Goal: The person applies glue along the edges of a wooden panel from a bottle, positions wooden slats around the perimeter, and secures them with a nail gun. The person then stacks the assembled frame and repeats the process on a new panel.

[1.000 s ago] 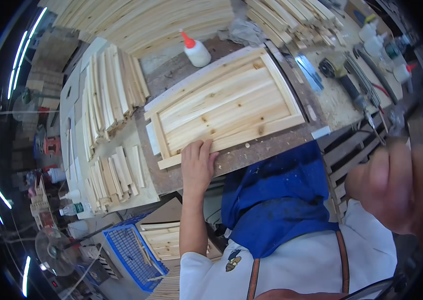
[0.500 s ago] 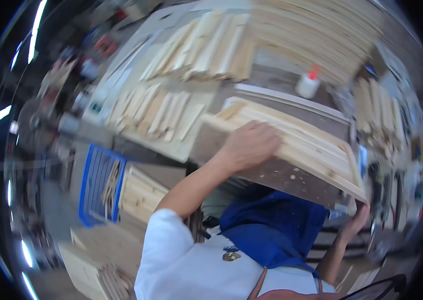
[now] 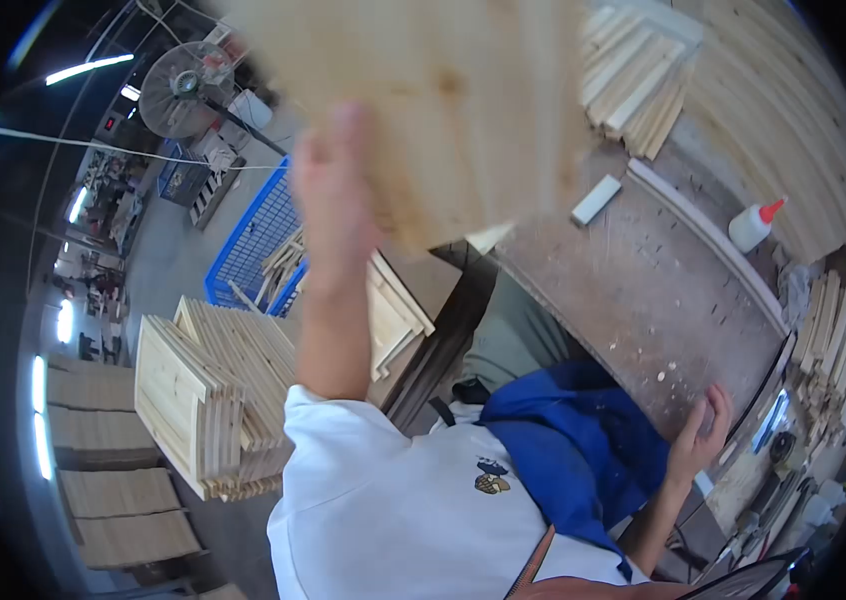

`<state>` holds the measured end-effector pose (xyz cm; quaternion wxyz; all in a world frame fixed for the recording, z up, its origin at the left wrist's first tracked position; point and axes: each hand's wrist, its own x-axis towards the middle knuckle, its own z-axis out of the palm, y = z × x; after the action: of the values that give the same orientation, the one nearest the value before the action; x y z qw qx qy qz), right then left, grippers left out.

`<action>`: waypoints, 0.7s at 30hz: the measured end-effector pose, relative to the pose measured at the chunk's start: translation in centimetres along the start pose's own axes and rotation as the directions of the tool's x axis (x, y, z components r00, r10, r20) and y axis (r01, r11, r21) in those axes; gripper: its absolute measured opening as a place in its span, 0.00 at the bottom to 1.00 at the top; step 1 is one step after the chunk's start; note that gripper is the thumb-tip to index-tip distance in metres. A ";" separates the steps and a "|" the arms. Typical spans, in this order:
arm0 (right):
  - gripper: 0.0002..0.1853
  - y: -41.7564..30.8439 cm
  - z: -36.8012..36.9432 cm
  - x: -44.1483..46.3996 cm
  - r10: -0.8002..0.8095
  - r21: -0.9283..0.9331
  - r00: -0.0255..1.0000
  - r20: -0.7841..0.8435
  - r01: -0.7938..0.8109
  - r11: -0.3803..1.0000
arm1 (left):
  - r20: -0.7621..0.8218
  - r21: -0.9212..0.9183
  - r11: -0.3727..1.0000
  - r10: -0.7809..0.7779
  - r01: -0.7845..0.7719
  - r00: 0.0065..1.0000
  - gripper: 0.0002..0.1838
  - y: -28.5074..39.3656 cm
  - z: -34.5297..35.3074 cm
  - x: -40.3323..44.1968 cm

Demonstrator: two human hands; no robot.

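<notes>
My left hand (image 3: 338,200) is raised and grips the edge of a wooden panel (image 3: 483,110), which is smeared by motion and runs off the top of the view. The thumb lies along the panel's near face; the other fingers are mostly hidden. Over the near right corner of the brown workbench (image 3: 633,300) is my right hand (image 3: 701,440), holding nothing, with its fingers apart. A long pale wooden strip (image 3: 708,240) lies along the bench's far side. A small white block (image 3: 597,200) rests beside it.
A glue bottle (image 3: 749,228) with a red cap stands behind the strip. Wood strips are piled at top (image 3: 638,75) and right (image 3: 825,325). To my left are stacked framed panels (image 3: 208,400) and a blue plastic basket (image 3: 248,245) holding sticks. A fan (image 3: 183,90) stands farther off.
The framed panel has left the bench, lifted up and leftward in my left hand. My right hand has let go of its corner. The head view has turned left.
</notes>
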<state>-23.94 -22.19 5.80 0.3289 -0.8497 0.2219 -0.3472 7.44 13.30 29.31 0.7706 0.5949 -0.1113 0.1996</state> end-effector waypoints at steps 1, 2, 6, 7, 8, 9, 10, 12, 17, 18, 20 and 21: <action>0.14 -0.3 0.4 0.2 0.003 0.019 1.000 0.009 -0.003 1.000 | -0.048 -0.077 0.996 0.039 -0.043 0.998 0.20 0.5 -2.5 0.5; 0.13 -0.4 0.6 0.2 0.007 0.036 1.000 0.022 -0.008 0.999 | -0.103 -0.148 0.985 0.071 -0.086 0.992 0.20 0.8 -4.5 0.9; 0.12 0.0 1.0 0.4 0.042 -0.029 0.994 0.102 -0.039 0.999 | -0.169 0.170 0.966 0.224 -0.196 0.960 0.20 -0.6 -11.2 1.4; 0.12 -0.1 1.2 0.0 0.062 -0.036 0.992 0.110 -0.058 0.998 | -0.209 0.263 0.936 0.291 -0.233 0.934 0.20 -2.0 -13.6 1.3; 0.12 -0.4 1.3 0.1 0.057 -0.042 0.992 0.116 -0.052 0.998 | -0.239 0.441 0.880 0.304 -0.175 0.922 0.19 -3.9 -16.4 2.0; 0.11 -0.6 1.3 0.3 0.048 -0.047 0.992 0.118 -0.042 0.998 | -0.263 0.601 0.792 0.328 -0.112 0.907 0.17 -6.2 -19.1 2.3; 0.11 -0.8 1.3 0.3 0.037 -0.050 0.993 0.116 -0.031 0.998 | -0.266 0.740 0.672 0.301 -0.005 0.916 0.17 -8.3 -20.7 1.8; 0.11 -1.0 1.1 0.3 0.045 -0.049 0.992 0.114 -0.039 0.998 | -0.238 0.917 0.374 0.237 0.138 0.942 0.18 -12.1 -23.5 0.6; 0.11 -1.2 1.1 0.1 0.058 -0.074 0.991 0.121 -0.049 0.996 | -0.412 0.910 -0.038 0.015 0.412 0.911 0.21 -19.9 -29.3 -5.6; 0.11 -1.2 1.1 0.1 0.056 -0.084 0.991 0.125 -0.046 0.995 | -0.414 0.910 -0.038 0.008 0.414 0.910 0.21 -21.3 -30.0 -6.1; 0.11 -1.2 1.3 0.1 0.052 -0.109 0.991 0.127 -0.038 0.993 | -0.501 0.858 -0.166 -0.062 0.486 0.863 0.22 -24.7 -32.1 -7.0; 0.11 -1.2 1.4 0.1 0.049 -0.129 0.990 0.131 -0.032 0.991 | -0.548 0.824 -0.232 -0.093 0.517 0.831 0.22 -25.5 -32.2 -7.4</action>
<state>-22.70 -20.85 5.94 0.2955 -0.8856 0.2378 -0.2678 9.90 37.56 -4.61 0.0892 0.9309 0.3417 0.0931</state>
